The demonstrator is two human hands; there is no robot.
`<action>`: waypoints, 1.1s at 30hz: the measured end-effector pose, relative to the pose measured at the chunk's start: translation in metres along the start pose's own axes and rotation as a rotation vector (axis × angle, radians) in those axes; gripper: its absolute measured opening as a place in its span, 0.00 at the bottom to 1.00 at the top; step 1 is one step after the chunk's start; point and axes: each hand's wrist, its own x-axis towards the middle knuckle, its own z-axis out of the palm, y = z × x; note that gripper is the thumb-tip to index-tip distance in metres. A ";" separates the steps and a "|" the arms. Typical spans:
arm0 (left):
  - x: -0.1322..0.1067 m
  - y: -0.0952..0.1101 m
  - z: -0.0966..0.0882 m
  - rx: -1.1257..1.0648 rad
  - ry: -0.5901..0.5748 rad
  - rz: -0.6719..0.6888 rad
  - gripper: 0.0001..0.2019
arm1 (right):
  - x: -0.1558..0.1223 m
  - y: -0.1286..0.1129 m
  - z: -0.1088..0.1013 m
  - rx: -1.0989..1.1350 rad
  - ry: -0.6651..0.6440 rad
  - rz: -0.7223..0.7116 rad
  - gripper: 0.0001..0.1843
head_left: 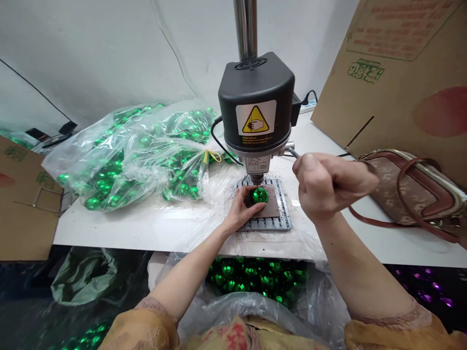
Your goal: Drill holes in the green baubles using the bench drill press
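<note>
A black bench drill press stands on a white table. My left hand pinches a shiny green faceted bauble and holds it on a brown block on the ribbed grey base, right under the spindle. My right hand is a closed fist around the thin metal feed lever on the machine's right side.
Clear plastic bags of green baubles lie on the table to the left. Another open bag of green baubles sits in my lap below the table edge. A brown handbag and a large cardboard box are at the right, another box at the left.
</note>
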 end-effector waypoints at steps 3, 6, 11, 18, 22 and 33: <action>0.000 0.004 0.001 -0.035 -0.017 -0.035 0.27 | 0.027 -0.009 0.011 -0.006 0.073 0.188 0.25; -0.004 0.013 0.001 -0.046 0.019 -0.018 0.27 | 0.047 -0.010 0.019 0.019 0.074 0.267 0.26; -0.044 0.036 -0.012 0.195 0.063 0.162 0.20 | 0.052 -0.009 0.019 0.069 0.067 0.291 0.26; -0.127 0.051 -0.042 0.523 -0.574 0.549 0.25 | 0.048 -0.007 0.018 0.040 0.082 0.258 0.26; -0.099 0.036 -0.068 0.464 -0.320 0.425 0.14 | 0.045 -0.008 0.019 0.034 0.107 0.243 0.26; 0.053 0.010 -0.103 1.245 -0.072 -0.342 0.16 | 0.044 -0.011 0.017 -0.029 0.090 0.259 0.24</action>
